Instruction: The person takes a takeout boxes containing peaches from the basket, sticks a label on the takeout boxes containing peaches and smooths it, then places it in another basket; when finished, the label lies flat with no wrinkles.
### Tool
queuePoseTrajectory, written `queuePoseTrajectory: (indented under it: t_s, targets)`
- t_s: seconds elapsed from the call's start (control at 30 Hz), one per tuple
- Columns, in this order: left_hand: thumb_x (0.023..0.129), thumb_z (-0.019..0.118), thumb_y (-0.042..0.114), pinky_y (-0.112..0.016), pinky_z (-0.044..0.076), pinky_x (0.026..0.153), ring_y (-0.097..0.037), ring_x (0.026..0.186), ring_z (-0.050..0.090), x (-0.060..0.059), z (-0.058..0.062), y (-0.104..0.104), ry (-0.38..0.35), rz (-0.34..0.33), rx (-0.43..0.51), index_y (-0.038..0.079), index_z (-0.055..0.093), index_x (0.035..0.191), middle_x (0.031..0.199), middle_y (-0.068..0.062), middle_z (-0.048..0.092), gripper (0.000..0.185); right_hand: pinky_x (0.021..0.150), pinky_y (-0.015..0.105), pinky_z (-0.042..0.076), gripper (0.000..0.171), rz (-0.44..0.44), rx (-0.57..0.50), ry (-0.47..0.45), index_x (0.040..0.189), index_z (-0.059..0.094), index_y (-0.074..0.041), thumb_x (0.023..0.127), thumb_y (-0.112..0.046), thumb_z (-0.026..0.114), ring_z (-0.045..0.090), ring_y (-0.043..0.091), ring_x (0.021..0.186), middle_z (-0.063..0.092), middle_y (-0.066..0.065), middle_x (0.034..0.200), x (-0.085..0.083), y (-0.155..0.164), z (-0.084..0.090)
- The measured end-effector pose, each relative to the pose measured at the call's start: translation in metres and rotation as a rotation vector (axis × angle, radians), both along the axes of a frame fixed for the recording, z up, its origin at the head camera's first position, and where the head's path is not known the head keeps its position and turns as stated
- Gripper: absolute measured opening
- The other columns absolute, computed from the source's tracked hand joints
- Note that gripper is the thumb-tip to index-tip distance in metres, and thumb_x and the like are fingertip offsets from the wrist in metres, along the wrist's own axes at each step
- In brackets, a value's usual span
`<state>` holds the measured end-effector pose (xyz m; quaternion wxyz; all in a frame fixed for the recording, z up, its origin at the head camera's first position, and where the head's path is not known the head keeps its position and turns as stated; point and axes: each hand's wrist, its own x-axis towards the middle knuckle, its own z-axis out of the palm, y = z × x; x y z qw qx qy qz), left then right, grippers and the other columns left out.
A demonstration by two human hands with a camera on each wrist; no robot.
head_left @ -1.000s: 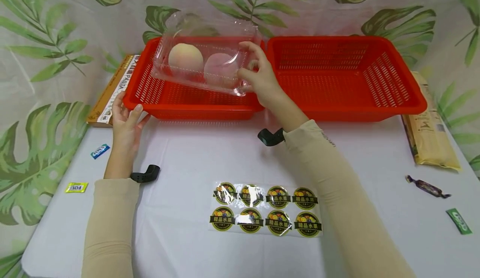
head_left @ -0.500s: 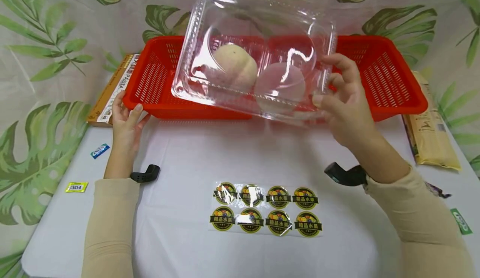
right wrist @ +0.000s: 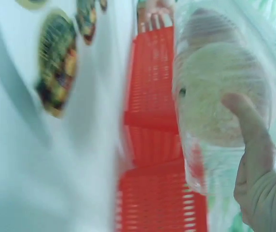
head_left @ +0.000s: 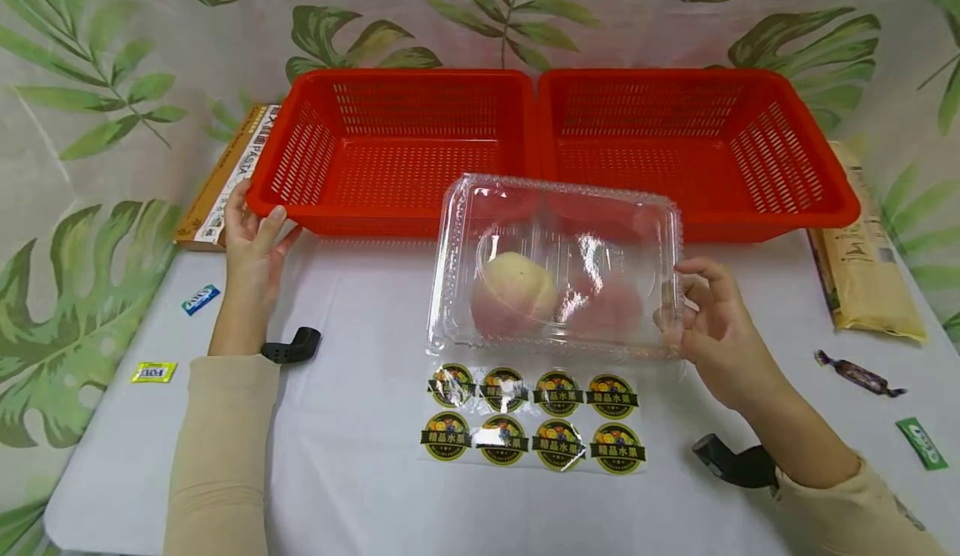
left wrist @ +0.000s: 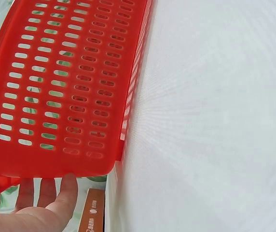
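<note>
My right hand (head_left: 723, 335) pinches the right edge of a clear plastic fruit box (head_left: 551, 197), thumb in front and fingers curled behind. Through the lid show two peaches, a yellowish one (head_left: 517, 289) and a pinker one (head_left: 607, 306) blurred by glare. In the right wrist view the thumb lies over the plastic, close to a peach (right wrist: 220, 92). The box overlaps the front of both red baskets in the head view. At the front left corner of the left red basket (head_left: 382, 221), my left hand (head_left: 251, 243) holds the rim; its fingers (left wrist: 48, 191) show below the basket.
The right red basket (head_left: 697, 227) stands against its twin. A sheet of round fruit stickers (head_left: 532, 418) lies in front. A pasta box (head_left: 225, 181) is at left, a yellow packet (head_left: 870, 272) at right. Small wrapped sweets, such as a brown one (head_left: 860, 374), lie near both sides.
My right hand has brought the box of peaches out from over the left basket, first rightward and up, then down toward the sticker sheet. The left hand stays at the basket's corner.
</note>
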<state>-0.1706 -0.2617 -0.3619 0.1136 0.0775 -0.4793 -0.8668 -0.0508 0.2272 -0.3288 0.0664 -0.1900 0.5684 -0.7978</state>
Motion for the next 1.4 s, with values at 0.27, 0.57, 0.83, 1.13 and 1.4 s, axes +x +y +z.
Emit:
queuePoseTrajectory:
  t_s: [0.27, 0.57, 0.83, 1.13, 1.4]
  targets:
    - [0.082, 0.062, 0.003, -0.044, 0.032, 0.098, -0.024, 0.125, 0.033, 0.001, 0.001, 0.001, 0.016, -0.006, -0.002, 0.024, 0.034, 0.133, 0.136, -0.002, 0.036, 0.062, 0.062, 0.021, 0.050, 0.069, 0.081, 0.009, 0.004, 0.128, 0.032, -0.016, 0.073, 0.026, 0.027, 0.053, 0.012, 0.083, 0.037, 0.009, 0.103, 0.002, 0.008, -0.027]
    - [0.083, 0.060, 0.001, -0.045, 0.032, 0.098, -0.026, 0.125, 0.033, 0.000, -0.002, -0.001, 0.032, -0.011, -0.011, 0.022, 0.032, 0.135, 0.136, -0.003, 0.035, 0.062, 0.055, 0.018, 0.046, 0.066, 0.081, 0.104, -0.019, 0.129, 0.032, -0.015, 0.075, 0.022, 0.029, 0.052, 0.010, 0.078, 0.035, 0.009, 0.101, -0.003, 0.004, -0.037]
    - [0.083, 0.061, 0.001, -0.043, 0.034, 0.096, -0.024, 0.125, 0.034, -0.001, -0.004, -0.003, 0.023, -0.010, -0.024, 0.024, 0.035, 0.132, 0.136, -0.001, 0.036, 0.060, 0.049, 0.019, 0.044, 0.060, 0.005, 0.185, -0.066, 0.129, 0.033, -0.016, 0.079, 0.018, 0.036, 0.050, 0.009, 0.071, 0.035, 0.013, 0.100, -0.009, -0.001, -0.039]
    - [0.082, 0.063, 0.003, -0.042, 0.035, 0.096, -0.022, 0.125, 0.034, -0.001, -0.003, -0.001, 0.005, -0.003, -0.023, 0.026, 0.035, 0.133, 0.135, 0.001, 0.037, 0.063, 0.045, 0.019, 0.042, 0.058, -0.024, 0.204, -0.104, 0.130, 0.034, -0.017, 0.081, 0.015, 0.036, 0.049, 0.008, 0.068, 0.035, 0.011, 0.099, -0.016, -0.002, -0.042]
    - [0.083, 0.061, 0.004, -0.045, 0.031, 0.098, -0.025, 0.125, 0.033, 0.005, 0.004, 0.005, 0.011, 0.014, -0.082, 0.023, 0.033, 0.135, 0.137, -0.003, 0.033, 0.062, 0.055, 0.024, 0.050, 0.056, -0.004, 0.315, -0.152, 0.136, 0.028, -0.022, 0.088, 0.004, 0.045, 0.050, 0.010, 0.077, 0.032, 0.012, 0.108, -0.018, 0.002, -0.040]
